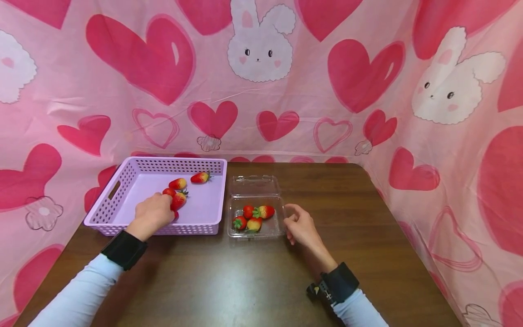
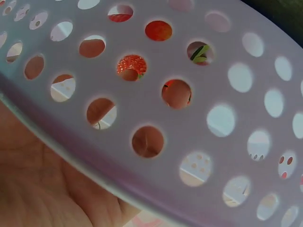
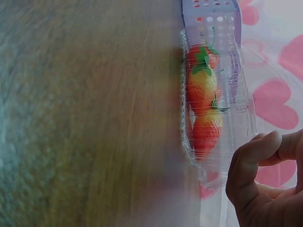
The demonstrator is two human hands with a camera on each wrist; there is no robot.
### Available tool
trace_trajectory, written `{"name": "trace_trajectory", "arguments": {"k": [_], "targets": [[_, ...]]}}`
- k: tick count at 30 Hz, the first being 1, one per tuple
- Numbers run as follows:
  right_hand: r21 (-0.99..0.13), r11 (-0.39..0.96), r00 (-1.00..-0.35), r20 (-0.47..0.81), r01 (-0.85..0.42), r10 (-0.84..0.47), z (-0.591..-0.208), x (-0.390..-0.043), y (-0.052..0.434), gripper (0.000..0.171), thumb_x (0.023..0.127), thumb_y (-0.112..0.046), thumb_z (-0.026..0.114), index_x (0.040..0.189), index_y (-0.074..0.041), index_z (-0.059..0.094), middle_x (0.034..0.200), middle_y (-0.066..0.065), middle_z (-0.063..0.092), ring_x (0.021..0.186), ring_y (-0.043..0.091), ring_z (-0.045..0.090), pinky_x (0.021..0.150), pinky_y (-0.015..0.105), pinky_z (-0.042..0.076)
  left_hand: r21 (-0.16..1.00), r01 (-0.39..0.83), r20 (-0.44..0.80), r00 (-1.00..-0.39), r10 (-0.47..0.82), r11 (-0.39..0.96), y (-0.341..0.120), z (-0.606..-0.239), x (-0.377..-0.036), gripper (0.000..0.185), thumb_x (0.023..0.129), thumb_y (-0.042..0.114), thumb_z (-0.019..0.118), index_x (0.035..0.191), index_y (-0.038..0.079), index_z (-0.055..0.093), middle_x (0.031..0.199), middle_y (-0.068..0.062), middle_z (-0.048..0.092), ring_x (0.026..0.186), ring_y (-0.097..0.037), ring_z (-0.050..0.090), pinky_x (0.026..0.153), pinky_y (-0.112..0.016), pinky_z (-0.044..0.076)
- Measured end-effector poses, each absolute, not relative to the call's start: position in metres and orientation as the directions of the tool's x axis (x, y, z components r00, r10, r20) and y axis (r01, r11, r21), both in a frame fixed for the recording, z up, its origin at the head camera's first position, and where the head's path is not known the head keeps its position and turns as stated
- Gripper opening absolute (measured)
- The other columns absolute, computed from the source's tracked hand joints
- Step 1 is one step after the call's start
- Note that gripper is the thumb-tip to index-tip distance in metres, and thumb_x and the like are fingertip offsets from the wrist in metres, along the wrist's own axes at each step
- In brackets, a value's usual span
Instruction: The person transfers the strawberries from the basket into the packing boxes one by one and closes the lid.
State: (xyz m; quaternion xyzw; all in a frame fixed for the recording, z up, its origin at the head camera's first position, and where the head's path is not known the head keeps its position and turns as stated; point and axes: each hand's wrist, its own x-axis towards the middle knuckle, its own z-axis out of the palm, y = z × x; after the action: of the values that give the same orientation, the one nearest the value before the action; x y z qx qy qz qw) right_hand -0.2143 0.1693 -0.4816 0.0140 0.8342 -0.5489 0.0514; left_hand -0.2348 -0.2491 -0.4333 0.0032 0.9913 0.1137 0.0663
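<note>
Dark wooden table, pink heart-and-bunny cloth draped behind and to both sides.

Strawberries split between two containers. Lilac perforated basket at left: two loose strawberries near the back, a small cluster right at the left hand. Clear clamshell box just right of the basket, lid folded back, four strawberries inside.

Left hand reaching over the basket's near wall, fingers curled onto the cluster. Looks like a grasp on one berry, but contact hidden from the head view; left wrist view shows only the basket wall and bits of red through the holes. Cannot tell for sure.

Right hand just beside the box's right edge, fingers loosely curled, holding nothing, apparently not touching the plastic.

Judged step: picking a berry from basket, mid-transfer to box. Next move calls for a light pinch, lift clear of the basket wall, short carry right, placement in the free space of the box. Right hand placed to steady the box if it slides.
</note>
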Motion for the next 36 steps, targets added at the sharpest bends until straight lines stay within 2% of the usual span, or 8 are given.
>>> {"name": "trace_trajectory", "arguments": {"k": [16, 31, 36], "targets": [[-0.915, 0.394, -0.993, -0.109, 0.087, -0.035, -0.4816, -0.2117, 0.1697, 0.045, 0.095, 0.000, 0.058, 0.141, -0.005, 0.058, 0.067, 0.009, 0.059, 0.045, 0.020, 0.053, 0.042, 0.032, 0.049, 0.255, -0.052, -0.237, -0.971, 0.010, 0.966, -0.2497, -0.4331, -0.2399, 0.039, 0.082, 0.015, 0.079, 0.108, -0.010, 0.065, 0.090, -0.024, 0.061, 0.082, -0.040, 0.059, 0.074, -0.056, 0.054], [-0.912, 0.401, -0.994, -0.104, 0.081, -0.034, -0.4810, -0.2128, 0.1691, 0.045, 0.096, 0.000, 0.058, 0.140, -0.005, 0.058, 0.068, 0.009, 0.058, 0.046, 0.020, 0.053, 0.043, 0.032, 0.049, 0.261, -0.037, -0.260, -0.965, 0.033, 0.965, -0.2493, -0.4311, -0.2435, 0.026, 0.081, 0.012, 0.081, 0.096, -0.004, 0.068, 0.087, -0.022, 0.060, 0.082, -0.039, 0.058, 0.072, -0.052, 0.054], [-0.914, 0.398, -0.994, -0.103, 0.081, -0.035, -0.4820, -0.2125, 0.1691, 0.045, 0.095, 0.000, 0.058, 0.140, -0.005, 0.058, 0.067, 0.009, 0.058, 0.045, 0.020, 0.053, 0.042, 0.032, 0.049, 0.286, -0.027, -0.254, -0.966, 0.048, 0.958, -0.2490, -0.4316, -0.2434, 0.027, 0.081, 0.010, 0.082, 0.098, -0.005, 0.066, 0.086, -0.020, 0.060, 0.082, -0.038, 0.058, 0.073, -0.050, 0.054]]}}
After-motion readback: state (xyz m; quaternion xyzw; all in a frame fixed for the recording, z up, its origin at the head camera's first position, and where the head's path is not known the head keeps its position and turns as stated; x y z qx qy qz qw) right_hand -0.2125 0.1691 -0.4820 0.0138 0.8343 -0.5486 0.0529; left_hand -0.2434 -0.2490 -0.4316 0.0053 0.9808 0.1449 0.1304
